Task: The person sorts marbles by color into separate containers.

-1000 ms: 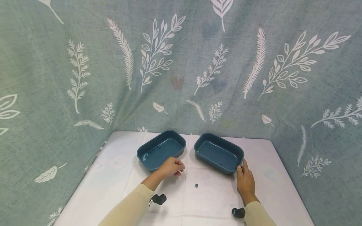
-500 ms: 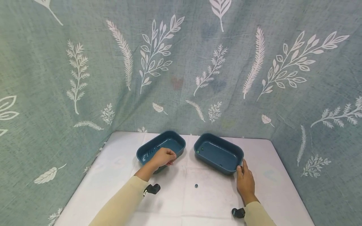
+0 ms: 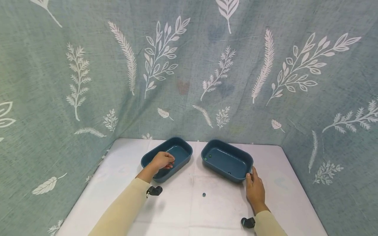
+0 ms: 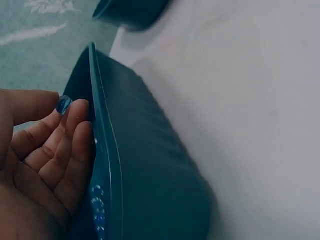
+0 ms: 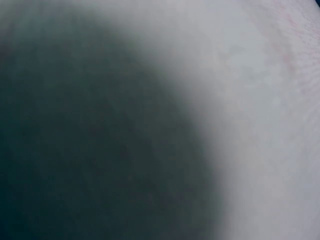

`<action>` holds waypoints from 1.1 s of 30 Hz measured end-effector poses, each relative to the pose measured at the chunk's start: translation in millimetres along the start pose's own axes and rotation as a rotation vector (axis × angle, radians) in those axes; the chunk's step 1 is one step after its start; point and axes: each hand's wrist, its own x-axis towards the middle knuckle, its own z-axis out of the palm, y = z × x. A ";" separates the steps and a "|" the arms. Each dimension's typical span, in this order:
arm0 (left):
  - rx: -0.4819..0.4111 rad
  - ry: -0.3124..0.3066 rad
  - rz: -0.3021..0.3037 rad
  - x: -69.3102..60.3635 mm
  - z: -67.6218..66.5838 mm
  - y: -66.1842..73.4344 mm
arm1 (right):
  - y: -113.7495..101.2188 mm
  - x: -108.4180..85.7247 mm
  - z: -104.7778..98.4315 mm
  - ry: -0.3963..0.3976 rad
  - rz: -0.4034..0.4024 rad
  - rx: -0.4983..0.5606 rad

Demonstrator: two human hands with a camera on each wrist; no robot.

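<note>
My left hand is over the left dark-blue tray. Between thumb and fingertip it pinches a clear blue glass marble, seen in the left wrist view. Several blue marbles lie on that tray's floor, partly hidden by the hand. My right hand touches the near right corner of the right dark-blue tray, its fingers fairly straight along the wall. Inside that tray are two green marbles at the left end and a dark marble at the front. The right wrist view is a dark blur.
One bluish marble lies on the white tablecloth between the arms. A green-grey curtain with white leaf prints surrounds the table at the back and sides. Small black wrist cameras jut from both sleeves.
The left hand has moved left and away from me, from the left tray's near right side to above its inside. The right hand stays at the right tray's corner.
</note>
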 end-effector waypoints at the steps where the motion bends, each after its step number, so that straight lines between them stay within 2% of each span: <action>1: 0.006 0.005 -0.004 1.3 -1.0 -0.7 | -0.3 -0.1 -0.3 0.000 -0.001 0.001; 5: -0.009 0.014 -0.015 7.0 -1.9 -4.4 | -1.4 -0.8 -2.3 -0.004 -0.003 0.004; 11: -0.034 0.010 -0.047 13.9 3.8 -10.0 | -1.5 -0.9 -3.5 0.002 0.007 0.007; 17: -0.123 0.026 -0.130 24.7 8.1 -19.8 | 1.6 0.1 1.0 0.008 0.011 0.010; 22: -0.154 0.029 -0.159 30.6 5.6 -24.3 | 4.2 2.0 3.6 0.016 0.003 0.000; 29: -0.190 0.050 -0.253 37.0 -0.2 -34.5 | 3.1 2.4 2.9 0.014 -0.010 0.003; 33: -0.208 0.054 -0.267 42.3 -1.9 -40.7 | 2.6 2.1 2.6 0.015 -0.009 -0.001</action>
